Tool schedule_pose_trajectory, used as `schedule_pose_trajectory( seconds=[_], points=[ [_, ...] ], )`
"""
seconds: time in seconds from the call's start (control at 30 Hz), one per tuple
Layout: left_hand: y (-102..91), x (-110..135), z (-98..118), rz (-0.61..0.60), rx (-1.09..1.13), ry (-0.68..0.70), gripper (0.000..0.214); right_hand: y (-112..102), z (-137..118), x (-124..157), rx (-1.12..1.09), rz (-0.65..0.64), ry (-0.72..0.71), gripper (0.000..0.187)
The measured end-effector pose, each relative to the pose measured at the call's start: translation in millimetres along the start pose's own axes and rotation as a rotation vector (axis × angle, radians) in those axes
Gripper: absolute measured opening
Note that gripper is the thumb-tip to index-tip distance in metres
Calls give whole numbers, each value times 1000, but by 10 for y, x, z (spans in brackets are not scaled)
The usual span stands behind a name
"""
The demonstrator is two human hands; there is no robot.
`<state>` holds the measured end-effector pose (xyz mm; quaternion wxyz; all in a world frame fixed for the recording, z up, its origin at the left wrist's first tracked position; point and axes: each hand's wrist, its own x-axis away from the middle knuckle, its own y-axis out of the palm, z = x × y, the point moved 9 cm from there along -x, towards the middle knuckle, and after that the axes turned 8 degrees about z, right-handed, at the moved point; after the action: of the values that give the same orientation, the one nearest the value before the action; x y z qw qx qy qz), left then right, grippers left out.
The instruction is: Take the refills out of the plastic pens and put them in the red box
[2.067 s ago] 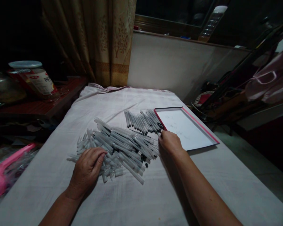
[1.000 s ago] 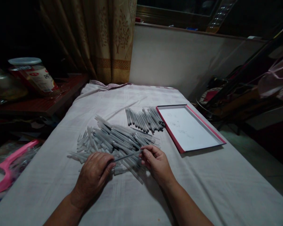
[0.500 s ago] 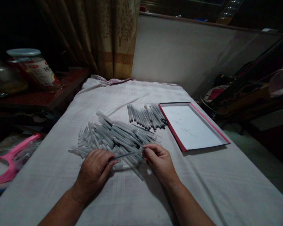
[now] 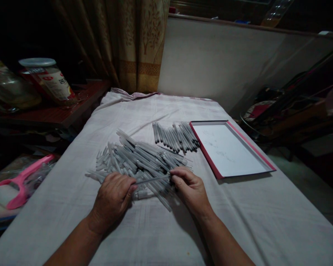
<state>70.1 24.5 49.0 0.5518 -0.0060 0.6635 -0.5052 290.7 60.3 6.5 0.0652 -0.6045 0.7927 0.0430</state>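
Note:
A slim, clear pen [image 4: 152, 180] stretches level between my two hands, over the near side of a loose pile. My left hand [image 4: 115, 195] is closed on its left end, and my right hand [image 4: 191, 189] pinches its right end between thumb and fingers. The pile of clear pen parts [image 4: 138, 157] lies just beyond my hands, with dark thin rods among some of them. Farther back to the right, a row of pens with dark tips [image 4: 176, 136] lies side by side. My fingers hide both ends of the held pen.
A shallow box lid with red sides [image 4: 233, 151] lies right of the pen row. The table has a pale cloth [image 4: 144, 236]. On the left are a lidded jar [image 4: 54, 83] on a dark red cabinet [image 4: 78, 107] and a pink-handled object [image 4: 22, 181].
The view has shifted slightly, so everything sits a little farther right. Both hands keep hold of the pen, which now looks clear along its length where a dark line showed before.

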Motion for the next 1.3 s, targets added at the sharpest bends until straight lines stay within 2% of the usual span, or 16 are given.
schedule_pose_trajectory(
  seconds=[0.1,0.17,0.37,0.53,0.77,0.93,1.1,1.3],
  points=[
    [3,-12,-10,-9,17,-19,25,6,143,29,-26,1,168,18],
    [10,-17,-4,-17,27,-19,26,15,164,42,-36,-7,207,17],
    [10,-15,21,-8,20,18,24,18,129,28,-59,-18,177,20],
    [12,-12,8,-15,45,1,23,24,246,32,-33,-58,234,26],
    [1,-40,42,-8,42,23,25,22,141,17,-27,-80,160,20],
    [18,-39,41,-29,47,12,27,20,197,17,11,-88,195,19],
    [25,-41,35,-37,42,-1,31,14,128,8,10,-88,125,19],
    [27,-30,35,-37,40,-1,30,5,196,30,73,-92,178,21]
  ],
)
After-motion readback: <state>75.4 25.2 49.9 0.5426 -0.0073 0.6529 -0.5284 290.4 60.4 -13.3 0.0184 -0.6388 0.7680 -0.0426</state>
